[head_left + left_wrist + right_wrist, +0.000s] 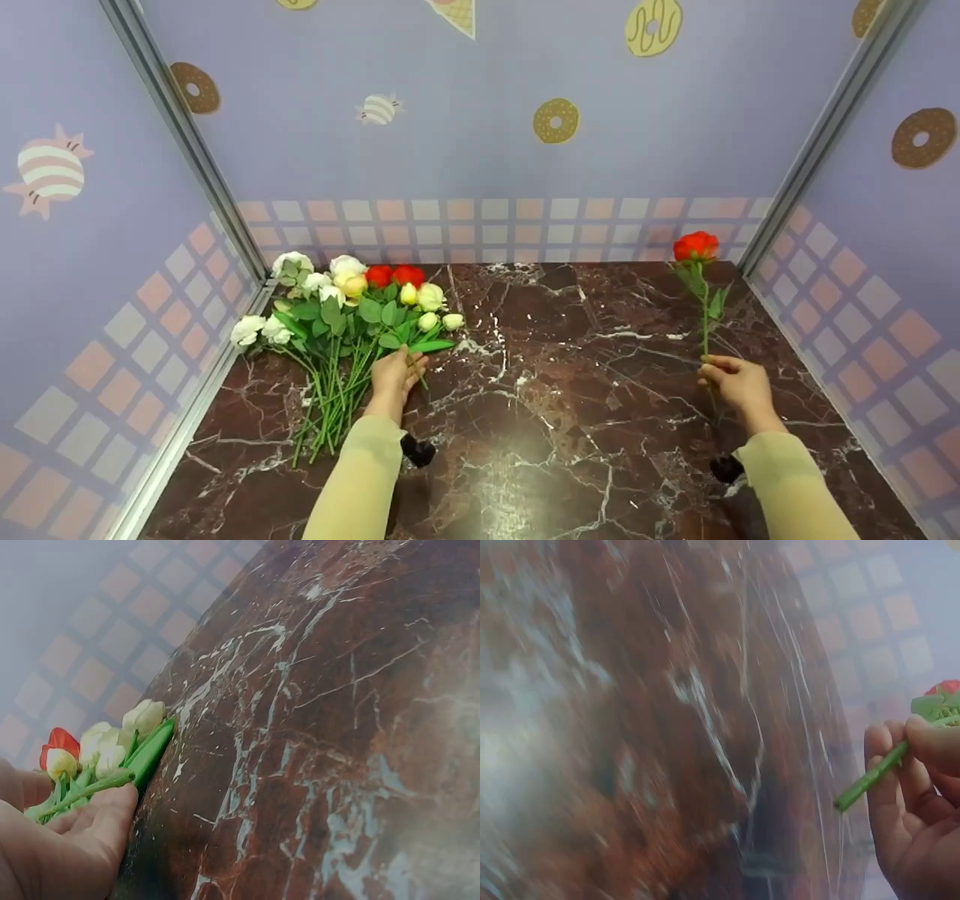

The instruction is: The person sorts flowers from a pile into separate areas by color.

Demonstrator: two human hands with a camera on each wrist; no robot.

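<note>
On the face of the counter [585,420], one heap of flowers [330,390] lies at ten o'clock. It shows two red blossoms [409,276] at its one o'clock, three closed pale buds [452,322] near its three, and two white blossoms [247,331] at its nine; the other pale heads and the stems overlap too much to count. The left hand [397,371], at the heap's four o'clock, has one stem across its fingers; whether it grips, I cannot tell. The right hand [739,382], at three o'clock, pinches one red rose [696,246], blossom toward twelve.
</note>
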